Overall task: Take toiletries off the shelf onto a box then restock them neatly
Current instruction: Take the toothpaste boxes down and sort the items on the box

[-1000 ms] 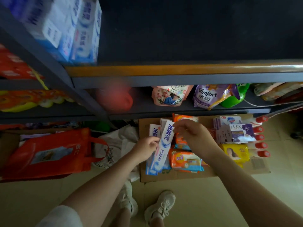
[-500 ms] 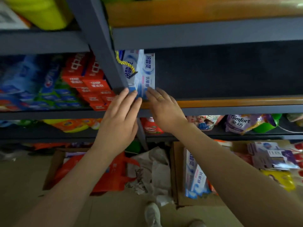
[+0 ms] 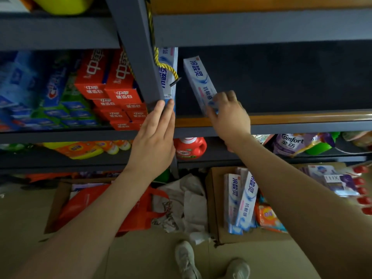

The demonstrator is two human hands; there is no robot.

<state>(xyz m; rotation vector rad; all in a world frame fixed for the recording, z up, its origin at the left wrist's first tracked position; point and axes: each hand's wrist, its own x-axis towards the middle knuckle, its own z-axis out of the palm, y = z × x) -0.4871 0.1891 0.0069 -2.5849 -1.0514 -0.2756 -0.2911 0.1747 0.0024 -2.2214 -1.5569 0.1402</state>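
Two toothpaste cartons are now at the shelf (image 3: 302, 117), and they have come apart: half a second ago both stood pressed together at the upright post (image 3: 138, 57) with both hands flat against their near ends, whereas now one carton (image 3: 171, 63) stays upright against the post and the other, the tilted carton (image 3: 201, 81), leans away to the right with its top end angled leftward. The right hand (image 3: 229, 117) has curled round the lower end of that tilted carton, fingers and thumb wrapped on it, so it has a firm hold. The left hand (image 3: 155, 135) is flat, fingers straight and together, fingertips touching the bottom of the upright carton and the foot of the post, holding nothing and merely steadying. A second ago both hands were down at the cardboard box (image 3: 213, 208) on the floor picking these up, so this is the restocking half of the task, barely begun: the bay to the right is dark and looks largely unfilled, while more blue-and-white cartons (image 3: 241, 200), orange packets (image 3: 267, 216) and other goods wait in the box. The separation suggests the right hand is repositioning its carton, probably to square it beside the first; whether its base rests on the shelf board is hidden behind the hand.
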